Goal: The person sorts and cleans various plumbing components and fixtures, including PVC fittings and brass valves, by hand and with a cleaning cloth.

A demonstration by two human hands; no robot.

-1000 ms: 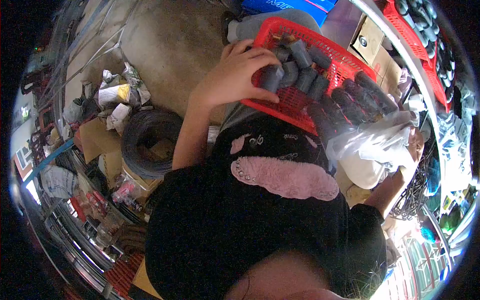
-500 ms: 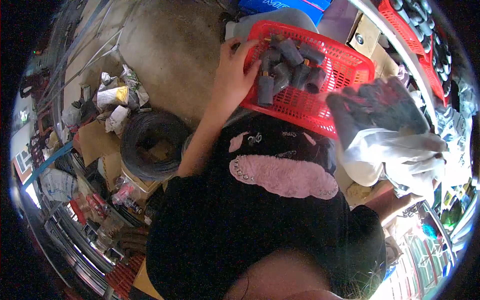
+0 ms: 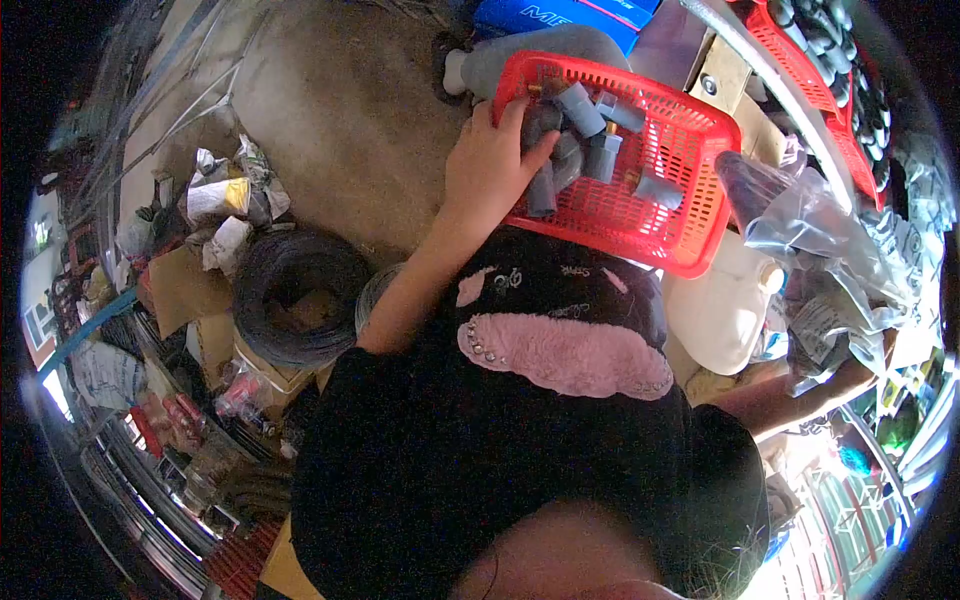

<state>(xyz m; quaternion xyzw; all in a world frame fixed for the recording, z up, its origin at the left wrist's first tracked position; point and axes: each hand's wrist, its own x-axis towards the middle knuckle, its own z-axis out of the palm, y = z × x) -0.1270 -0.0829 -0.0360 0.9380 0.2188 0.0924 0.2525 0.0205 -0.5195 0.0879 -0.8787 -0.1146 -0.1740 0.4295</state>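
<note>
A red plastic basket (image 3: 690,250) rests against my lap, holding several grey pipe fittings (image 3: 603,158), some with brass-coloured ends. My left hand (image 3: 490,165) is closed on the basket's left rim, its thumb reaching inside over the fittings. Out to the right, my right hand (image 3: 872,368) is closed on a crumpled clear plastic bag (image 3: 830,235), which covers part of the fingers. The bag stretches up beside the basket's right end; a darker part lies near the rim, and what is in it cannot be made out.
A white plastic jug (image 3: 715,315) stands right of my lap. Left are a coil of black wire (image 3: 290,345) and crumpled wrappers (image 3: 225,195). A blue box (image 3: 570,18) lies beyond the basket. More red baskets (image 3: 795,65) of fittings are at upper right.
My right hand and the plastic bag have moved right, away from the basket. One fitting now lies apart toward the basket's right side. My left hand stays at the rim.
</note>
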